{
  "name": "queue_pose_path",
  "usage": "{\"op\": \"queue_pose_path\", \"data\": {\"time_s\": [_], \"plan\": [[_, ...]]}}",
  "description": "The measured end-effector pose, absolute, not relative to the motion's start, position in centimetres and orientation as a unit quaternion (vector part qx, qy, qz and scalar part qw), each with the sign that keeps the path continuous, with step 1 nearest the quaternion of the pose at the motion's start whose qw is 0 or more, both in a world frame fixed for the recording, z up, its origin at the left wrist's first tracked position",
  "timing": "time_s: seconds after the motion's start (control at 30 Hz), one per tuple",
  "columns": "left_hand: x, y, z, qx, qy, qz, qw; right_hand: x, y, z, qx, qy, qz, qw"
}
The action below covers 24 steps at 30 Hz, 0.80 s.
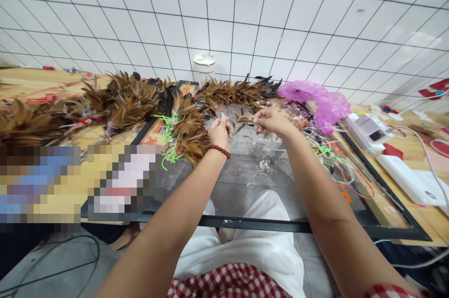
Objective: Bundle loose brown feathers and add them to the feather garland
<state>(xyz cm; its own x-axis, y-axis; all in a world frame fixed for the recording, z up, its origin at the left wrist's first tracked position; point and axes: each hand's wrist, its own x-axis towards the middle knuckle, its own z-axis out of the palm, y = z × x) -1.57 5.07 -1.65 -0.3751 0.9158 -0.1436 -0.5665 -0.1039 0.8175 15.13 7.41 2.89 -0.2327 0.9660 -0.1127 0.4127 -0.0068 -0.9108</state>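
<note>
My left hand (220, 132), with a red bead bracelet (220, 150) at its wrist, is closed with thumb and fingers pressed together over the glass panel (238, 171). What it pinches is too small to make out. To its right, the fingertips of my right hand (270, 121) are pinched on a small brown feather (245, 118). Right beside my left hand lies a thick bundle of brown feathers (191, 132) with bright green ties (169, 125). Behind both hands stretches another row of brown and black feathers (231, 91).
A crumpled pink plastic bag (317, 99) lies at the back right. White devices (368, 132) and cables sit on the wooden table (435, 223). More feather bundles (126, 101) spread leftward. A white lidded container (204, 65) stands against the tiled wall. Feather scraps (264, 164) litter the glass.
</note>
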Motion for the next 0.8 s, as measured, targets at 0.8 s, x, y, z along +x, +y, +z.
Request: {"op": "queue_pose_path", "data": {"time_s": [0.8], "plan": [[-0.8,4.9,-2.0,0.284,0.422,0.718,0.476,13.8,6.2,3.0,-0.516,-0.839,0.173,0.022]]}}
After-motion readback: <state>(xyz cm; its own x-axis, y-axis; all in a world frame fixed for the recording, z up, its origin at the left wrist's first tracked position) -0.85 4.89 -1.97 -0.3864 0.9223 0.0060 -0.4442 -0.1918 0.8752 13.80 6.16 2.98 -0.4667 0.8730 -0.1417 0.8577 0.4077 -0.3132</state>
